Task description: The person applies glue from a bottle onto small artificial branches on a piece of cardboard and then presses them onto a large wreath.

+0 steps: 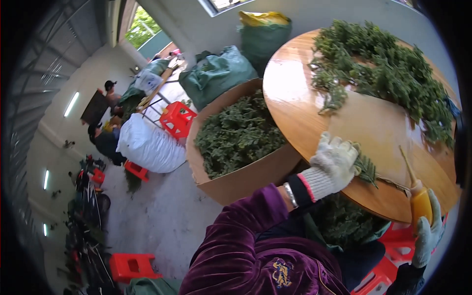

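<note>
My left hand (334,161), in a whitish knit glove, is closed on a small green artificial sprig (366,169) at the near edge of the round wooden table (290,88). My right hand (428,236), gloved as well, grips a yellow squeeze bottle (421,206) at the right. Its long thin nozzle (407,162) points up and leans over the tabletop. A sheet of brown cardboard (368,130) lies on the table beyond my hands. Behind it spreads a large heap of green artificial branches (388,73).
An open cardboard box (236,184) full of green sprigs (241,130) stands left of the table. Green sacks (219,73) lie behind it. Red plastic stools (132,267) stand at several spots. Two people work beyond a white sack (147,145) at the far left.
</note>
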Demonstrator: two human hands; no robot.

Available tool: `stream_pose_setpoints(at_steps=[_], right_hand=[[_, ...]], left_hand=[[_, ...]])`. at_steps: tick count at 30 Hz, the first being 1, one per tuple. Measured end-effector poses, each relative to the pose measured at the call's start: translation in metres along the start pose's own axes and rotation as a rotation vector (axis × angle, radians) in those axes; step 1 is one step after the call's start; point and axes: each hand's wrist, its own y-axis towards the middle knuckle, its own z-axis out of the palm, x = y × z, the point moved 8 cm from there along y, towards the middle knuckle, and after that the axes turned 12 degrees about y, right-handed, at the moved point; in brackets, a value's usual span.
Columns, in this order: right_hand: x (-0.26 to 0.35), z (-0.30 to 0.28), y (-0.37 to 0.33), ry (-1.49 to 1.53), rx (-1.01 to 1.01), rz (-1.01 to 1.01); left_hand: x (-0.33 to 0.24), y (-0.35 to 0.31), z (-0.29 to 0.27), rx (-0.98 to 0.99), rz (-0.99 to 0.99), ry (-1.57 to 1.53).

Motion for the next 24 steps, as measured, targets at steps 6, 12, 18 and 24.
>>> stream_pose_setpoints(at_steps=[6,12,18,24], right_hand=[[-0.045,0.036,0.059,0.333,0.059,0.103],[-0.064,0.053,0.079,0.379,0.053,0.183],[-0.057,0.060,0.065,0.409,-0.016,0.216],[-0.054,0.055,0.065,0.590,-0.027,0.259]], left_hand=[[0.009,-0.004,0.003,-0.010,-0.072,0.011],[0.007,-0.019,-0.008,-0.144,0.006,-0.079],[-0.035,-0.066,-0.029,0.002,0.082,-0.214],[-0.063,-0.097,-0.003,0.618,0.134,-0.256]])
